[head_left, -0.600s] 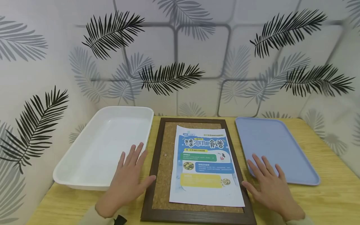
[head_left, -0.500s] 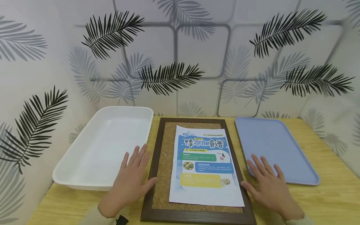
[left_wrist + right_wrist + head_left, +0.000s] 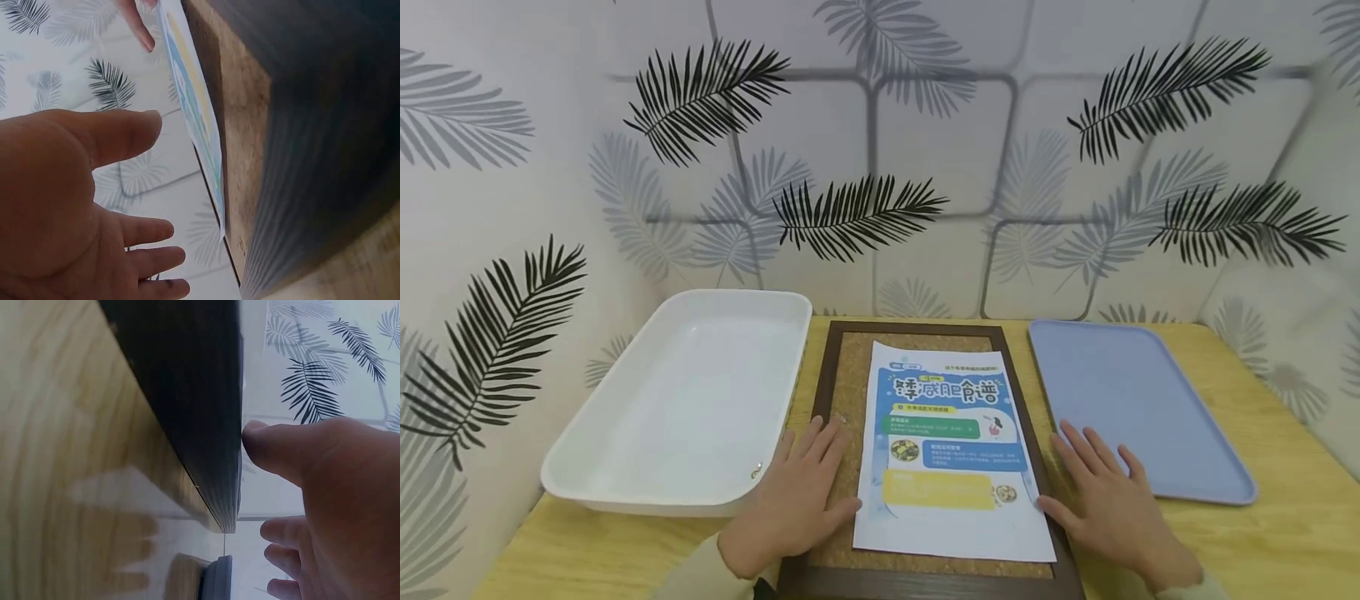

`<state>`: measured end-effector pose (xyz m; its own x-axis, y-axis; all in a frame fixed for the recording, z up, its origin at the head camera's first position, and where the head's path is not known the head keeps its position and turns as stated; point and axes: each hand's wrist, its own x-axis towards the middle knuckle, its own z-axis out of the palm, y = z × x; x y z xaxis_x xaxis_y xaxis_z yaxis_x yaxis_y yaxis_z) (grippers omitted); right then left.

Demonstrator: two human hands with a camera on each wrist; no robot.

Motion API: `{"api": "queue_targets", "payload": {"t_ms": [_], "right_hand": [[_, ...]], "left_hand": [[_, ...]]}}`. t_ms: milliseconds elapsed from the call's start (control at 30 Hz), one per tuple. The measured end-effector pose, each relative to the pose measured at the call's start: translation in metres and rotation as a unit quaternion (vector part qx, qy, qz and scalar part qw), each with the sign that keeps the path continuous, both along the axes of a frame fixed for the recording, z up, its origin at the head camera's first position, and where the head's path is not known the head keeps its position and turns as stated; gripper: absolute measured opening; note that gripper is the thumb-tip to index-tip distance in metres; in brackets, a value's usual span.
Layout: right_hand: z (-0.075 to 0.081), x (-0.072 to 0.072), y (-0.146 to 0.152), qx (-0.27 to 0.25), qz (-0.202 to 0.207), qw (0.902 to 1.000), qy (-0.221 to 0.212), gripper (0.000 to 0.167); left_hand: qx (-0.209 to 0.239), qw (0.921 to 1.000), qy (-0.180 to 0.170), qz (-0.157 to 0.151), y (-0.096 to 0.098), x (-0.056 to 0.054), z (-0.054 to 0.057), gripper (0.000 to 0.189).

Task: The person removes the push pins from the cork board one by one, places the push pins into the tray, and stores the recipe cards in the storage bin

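A printed sheet (image 3: 951, 533) with blue, green and yellow blocks lies on a cork board (image 3: 850, 375) in a dark brown frame. My left hand (image 3: 790, 500) is spread over the board's left edge, thumb tip near the sheet's left side. Its palm and straight fingers show in the left wrist view beside the dark frame (image 3: 300, 125). To the right of the board is my right hand (image 3: 1112, 508), fingers spread, thumb by the frame's right edge. In the right wrist view that thumb overlaps the frame side (image 3: 194, 412). Neither hand grips anything.
A deep white tray (image 3: 677, 392) stands left of the board, with a tiny gold-coloured item (image 3: 756, 471) at its near right corner. On the right lies a flat blue tray (image 3: 1142, 400). All stand on a wooden table (image 3: 1300, 517) before a leaf-patterned wall (image 3: 932, 250).
My left hand has moved right, from between the white tray and the board onto the board's left edge. The tiny item in the tray now shows. The view has tilted slightly; my right hand barely moved.
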<state>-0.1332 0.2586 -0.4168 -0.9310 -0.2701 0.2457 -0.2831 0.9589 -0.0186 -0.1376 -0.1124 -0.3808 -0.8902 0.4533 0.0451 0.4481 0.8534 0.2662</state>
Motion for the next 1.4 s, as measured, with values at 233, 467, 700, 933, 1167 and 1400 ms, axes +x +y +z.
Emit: {"api": "queue_targets", "payload": {"t_ms": [233,467,700,933,1167,1400], "right_hand": [[-0.001,-0.001,-0.002,-0.015,0.007,0.9999,-0.003,0.075],[0.002,-0.006,-0.006,-0.039,0.011,0.9992,-0.002,0.064],[0.005,-0.009,-0.011,-0.056,0.012,0.9983,-0.003,0.058],[0.012,-0.019,-0.021,-0.075,0.022,0.9968,-0.012,0.05],[0.02,-0.033,-0.029,-0.077,0.037,0.996,-0.028,0.047],[0.026,-0.047,-0.039,-0.129,0.061,0.9872,-0.072,0.043]], "left_hand": [[-0.012,0.9994,-0.012,-0.029,0.014,-0.005,-0.005,0.072],[-0.041,0.9979,-0.02,-0.047,0.023,-0.008,-0.004,0.072],[-0.054,0.997,-0.032,-0.045,0.028,-0.012,-0.004,0.075],[-0.072,0.9943,-0.071,-0.035,0.028,-0.017,-0.005,0.079],[-0.071,0.9929,-0.092,-0.025,0.028,-0.021,-0.005,0.081],[-0.064,0.9932,-0.095,-0.021,0.029,-0.023,-0.006,0.08]]}}
